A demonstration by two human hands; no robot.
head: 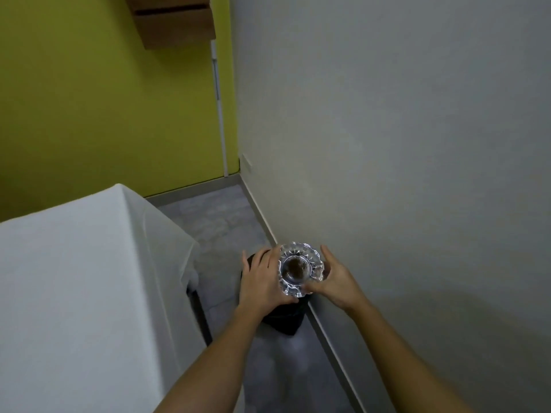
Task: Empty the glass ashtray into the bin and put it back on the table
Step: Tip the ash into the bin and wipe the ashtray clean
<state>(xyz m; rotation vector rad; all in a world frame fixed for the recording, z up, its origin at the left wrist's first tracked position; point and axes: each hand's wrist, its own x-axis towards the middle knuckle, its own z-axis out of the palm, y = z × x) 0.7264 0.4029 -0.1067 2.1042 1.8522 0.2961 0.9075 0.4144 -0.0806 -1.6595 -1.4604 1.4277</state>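
Glass ashtray [301, 269] held upright above black bin [283, 321], brown ash in its bowl. Left hand [265, 283] and right hand [335, 278] grip opposite rim sides. White-draped table [83, 278] left.

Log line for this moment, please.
phase: at bin | glass ashtray: upright, brown residue inside, above black bin | left hand: gripping | right hand: gripping | tipped: not yet
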